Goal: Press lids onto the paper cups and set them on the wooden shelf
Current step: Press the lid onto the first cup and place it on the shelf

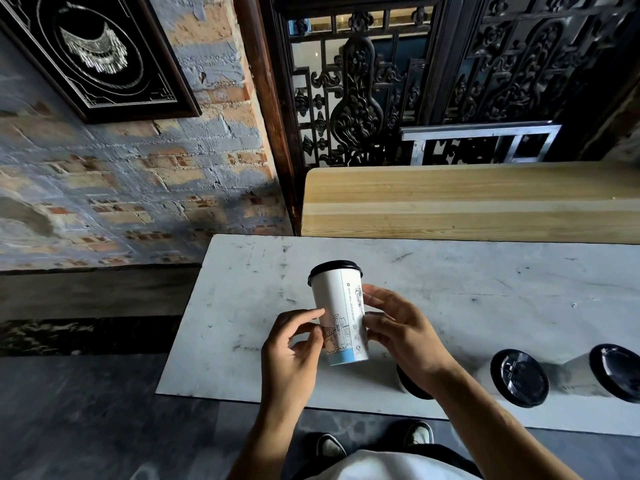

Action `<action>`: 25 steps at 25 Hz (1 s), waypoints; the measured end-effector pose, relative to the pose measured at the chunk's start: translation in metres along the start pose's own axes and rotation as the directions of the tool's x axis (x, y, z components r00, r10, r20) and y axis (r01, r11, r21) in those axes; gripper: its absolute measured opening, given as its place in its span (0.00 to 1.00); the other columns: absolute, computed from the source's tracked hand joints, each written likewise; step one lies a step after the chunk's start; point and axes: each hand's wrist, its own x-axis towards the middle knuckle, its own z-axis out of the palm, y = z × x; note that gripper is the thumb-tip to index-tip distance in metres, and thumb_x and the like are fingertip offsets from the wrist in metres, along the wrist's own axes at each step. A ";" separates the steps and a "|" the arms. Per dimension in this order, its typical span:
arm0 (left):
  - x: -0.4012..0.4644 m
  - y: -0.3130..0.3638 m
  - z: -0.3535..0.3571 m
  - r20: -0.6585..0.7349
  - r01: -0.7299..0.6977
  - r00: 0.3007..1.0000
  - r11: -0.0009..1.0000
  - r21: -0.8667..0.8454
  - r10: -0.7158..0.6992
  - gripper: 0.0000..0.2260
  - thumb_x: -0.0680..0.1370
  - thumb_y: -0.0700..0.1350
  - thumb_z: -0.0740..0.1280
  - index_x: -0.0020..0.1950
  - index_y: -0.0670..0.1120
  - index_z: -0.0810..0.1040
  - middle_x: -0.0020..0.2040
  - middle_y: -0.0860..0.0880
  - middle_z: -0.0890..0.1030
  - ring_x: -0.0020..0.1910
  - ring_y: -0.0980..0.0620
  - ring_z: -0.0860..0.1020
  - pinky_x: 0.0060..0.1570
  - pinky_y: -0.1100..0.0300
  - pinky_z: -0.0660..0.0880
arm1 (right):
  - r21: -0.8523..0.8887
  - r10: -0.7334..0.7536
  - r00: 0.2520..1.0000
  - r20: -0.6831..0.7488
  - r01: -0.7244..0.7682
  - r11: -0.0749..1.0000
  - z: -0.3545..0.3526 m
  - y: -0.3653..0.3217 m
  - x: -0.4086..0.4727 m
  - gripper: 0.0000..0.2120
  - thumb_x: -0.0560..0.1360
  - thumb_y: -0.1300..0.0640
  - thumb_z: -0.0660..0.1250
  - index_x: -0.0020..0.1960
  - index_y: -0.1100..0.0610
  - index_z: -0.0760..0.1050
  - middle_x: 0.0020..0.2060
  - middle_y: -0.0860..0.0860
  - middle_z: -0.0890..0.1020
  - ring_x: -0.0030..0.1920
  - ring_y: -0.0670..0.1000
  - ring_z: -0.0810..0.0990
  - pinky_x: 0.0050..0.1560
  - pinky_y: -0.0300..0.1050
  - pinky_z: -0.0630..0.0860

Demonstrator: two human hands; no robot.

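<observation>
there are four paper cups with black lids, counted against the white table [242, 341]: one held cup [341, 317] above its middle, a cup [412, 384] mostly hidden behind the right wrist near the front edge, and two more, the third cup [519, 377] and the fourth cup [613, 372], toward its right end. two hands show, the left hand [291, 351] and right hand [405, 332]. one wooden shelf [467, 202] stands behind the table. one framed picture [100, 53] hangs on the wall up to its left. two shoes [330, 445] show below its front edge.

We can read no text: the paper cup [341, 315] carries line drawings and small printed marks along its seam, all too small for us to read.
</observation>
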 end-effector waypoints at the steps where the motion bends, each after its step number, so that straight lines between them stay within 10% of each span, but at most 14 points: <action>1: 0.000 0.000 0.000 -0.009 0.008 1.000 1.000 0.001 -0.008 0.19 0.78 0.28 0.68 0.54 0.52 0.85 0.53 0.44 0.83 0.45 0.54 0.85 0.42 0.67 0.81 | -0.020 -0.002 1.000 -0.002 0.002 1.000 0.000 0.000 0.000 0.23 0.73 0.65 0.71 0.67 0.57 0.77 0.65 0.55 0.84 0.54 0.55 0.85 0.48 0.47 0.81; 6: -0.001 0.000 0.002 -0.038 0.148 0.987 0.982 -0.118 -0.153 0.07 0.76 0.44 0.73 0.51 0.56 0.84 0.49 0.50 0.87 0.49 0.54 0.85 0.44 0.65 0.81 | -0.101 -0.026 1.000 -0.012 0.025 0.995 -0.001 0.001 -0.001 0.24 0.71 0.63 0.76 0.66 0.54 0.79 0.65 0.53 0.83 0.56 0.58 0.84 0.56 0.57 0.79; 15: 0.004 -0.008 -0.003 -0.033 0.195 0.979 0.970 -0.142 -0.202 0.09 0.76 0.37 0.74 0.53 0.48 0.83 0.51 0.44 0.87 0.53 0.47 0.86 0.45 0.64 0.82 | -0.094 0.047 0.997 -0.056 -0.052 0.994 0.019 -0.004 0.008 0.27 0.74 0.68 0.74 0.71 0.66 0.72 0.60 0.68 0.83 0.59 0.66 0.83 0.64 0.63 0.77; 18: 0.009 -0.016 -0.007 -0.029 0.209 0.977 0.973 -0.102 -0.212 0.10 0.76 0.37 0.75 0.54 0.50 0.82 0.52 0.47 0.87 0.54 0.53 0.85 0.45 0.66 0.81 | -0.341 0.122 0.992 0.013 -0.110 0.933 0.024 -0.006 0.010 0.09 0.82 0.62 0.66 0.58 0.60 0.84 0.50 0.59 0.88 0.48 0.56 0.84 0.47 0.52 0.78; 25: 0.068 -0.036 -0.001 0.115 0.296 0.948 0.955 0.029 -0.297 0.19 0.79 0.39 0.71 0.63 0.58 0.72 0.59 0.49 0.84 0.55 0.55 0.85 0.50 0.63 0.80 | -0.594 0.220 0.975 0.028 -0.161 0.788 0.022 -0.034 0.058 0.08 0.76 0.60 0.75 0.52 0.48 0.82 0.46 0.51 0.89 0.40 0.43 0.83 0.38 0.38 0.78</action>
